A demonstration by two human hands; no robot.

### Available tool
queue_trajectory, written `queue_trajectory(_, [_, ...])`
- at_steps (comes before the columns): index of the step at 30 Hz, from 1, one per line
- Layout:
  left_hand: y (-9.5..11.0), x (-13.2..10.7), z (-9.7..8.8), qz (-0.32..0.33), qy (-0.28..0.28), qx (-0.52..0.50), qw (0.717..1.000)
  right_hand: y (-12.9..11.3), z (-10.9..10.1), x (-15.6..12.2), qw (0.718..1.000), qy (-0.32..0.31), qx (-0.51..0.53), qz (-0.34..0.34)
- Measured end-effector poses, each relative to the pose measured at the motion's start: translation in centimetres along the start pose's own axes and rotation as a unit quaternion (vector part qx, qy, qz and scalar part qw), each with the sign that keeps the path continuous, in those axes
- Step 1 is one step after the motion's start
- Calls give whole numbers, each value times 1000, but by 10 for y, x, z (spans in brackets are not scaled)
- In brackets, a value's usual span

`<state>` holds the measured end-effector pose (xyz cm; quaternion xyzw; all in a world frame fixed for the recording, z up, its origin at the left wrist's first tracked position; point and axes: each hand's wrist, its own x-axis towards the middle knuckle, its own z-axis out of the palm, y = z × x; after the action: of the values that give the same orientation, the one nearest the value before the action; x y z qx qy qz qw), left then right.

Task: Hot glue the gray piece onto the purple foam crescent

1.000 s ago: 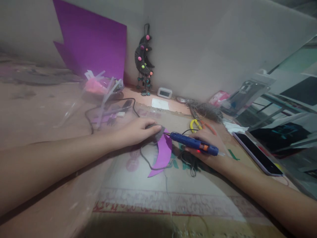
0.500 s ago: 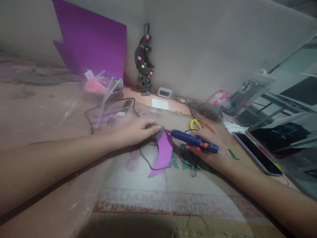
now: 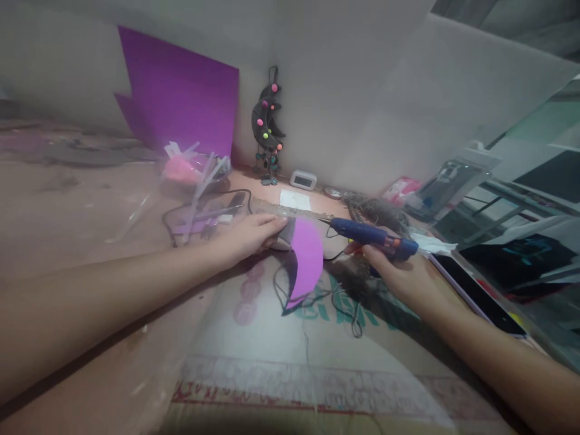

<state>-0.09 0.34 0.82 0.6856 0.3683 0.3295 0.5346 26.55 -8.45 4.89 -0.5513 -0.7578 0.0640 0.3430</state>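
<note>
My left hand grips the top end of a purple crescent-shaped foam piece and holds it tilted up off the cardboard sheet. A grey cord hangs from that end of the piece and loops on the cardboard. My right hand is closed round a blue glue gun, raised above the cardboard with its nozzle pointing left, a short way from the crescent's top.
A purple foam sheet leans on the wall. Beside it hangs a dark moon ornament. A plastic bag with pink material, a small white clock, a bundle of grey fibre and a phone lie around.
My left hand has lifted the purple crescent from lying flat to standing tilted. My right hand has raised the glue gun off the cardboard and drawn it slightly right.
</note>
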Motion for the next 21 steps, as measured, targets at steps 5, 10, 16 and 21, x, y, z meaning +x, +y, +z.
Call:
queue_trajectory(5, [-6, 2, 0, -13, 10, -83, 996, 8, 0, 15, 995, 34, 89, 43])
queue_trajectory(10, [-5, 0, 3, -9, 15, -63, 998, 12, 9, 67, 992, 44, 87, 81])
queue_trajectory(16, [0, -4, 7, 20, 5, -21, 1000, 38, 46, 135, 994, -9, -20, 108])
queue_trajectory(21, [1, -4, 7, 5, 7, -61, 998, 56, 71, 149, 993, -28, -56, 98])
